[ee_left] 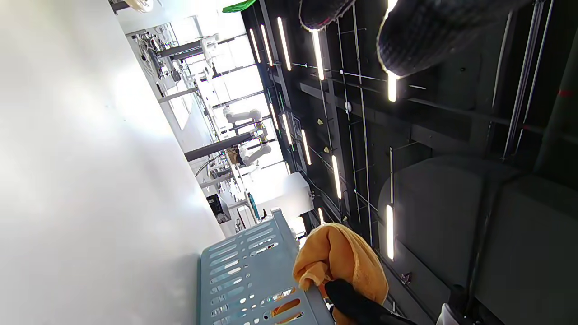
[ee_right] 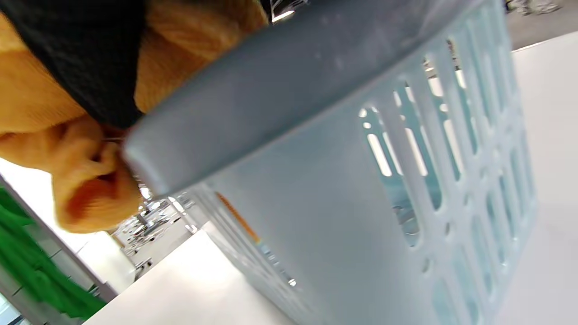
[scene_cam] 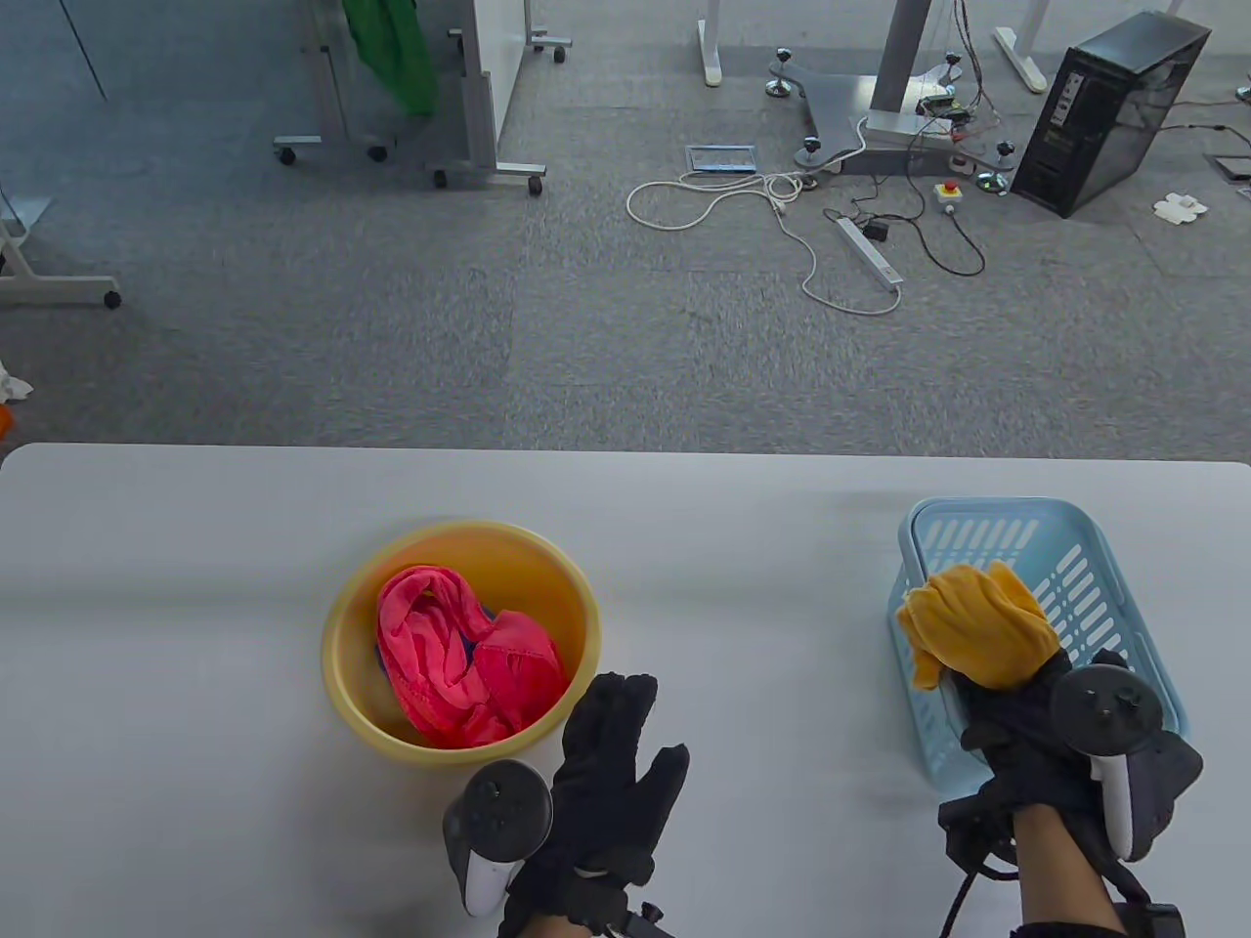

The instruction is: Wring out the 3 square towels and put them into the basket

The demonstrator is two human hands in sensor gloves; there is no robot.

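My right hand (scene_cam: 1016,703) grips a bunched orange towel (scene_cam: 977,625) just above the near-left part of the light blue slotted basket (scene_cam: 1095,567). From the left wrist view the orange towel (ee_left: 338,257) hangs over the basket (ee_left: 253,275) rim. In the right wrist view the towel (ee_right: 72,135) sits under my black glove, against the basket (ee_right: 361,180) wall. A pink towel (scene_cam: 459,655) lies crumpled in the yellow basin (scene_cam: 557,576), with a bit of blue cloth beneath it. My left hand (scene_cam: 616,743) hovers open beside the basin's near-right rim, fingers straight.
The white table (scene_cam: 195,606) runs the width of the view, its far edge toward the carpet. On the floor beyond are cables (scene_cam: 782,215), a computer tower (scene_cam: 1114,107) and wheeled frames.
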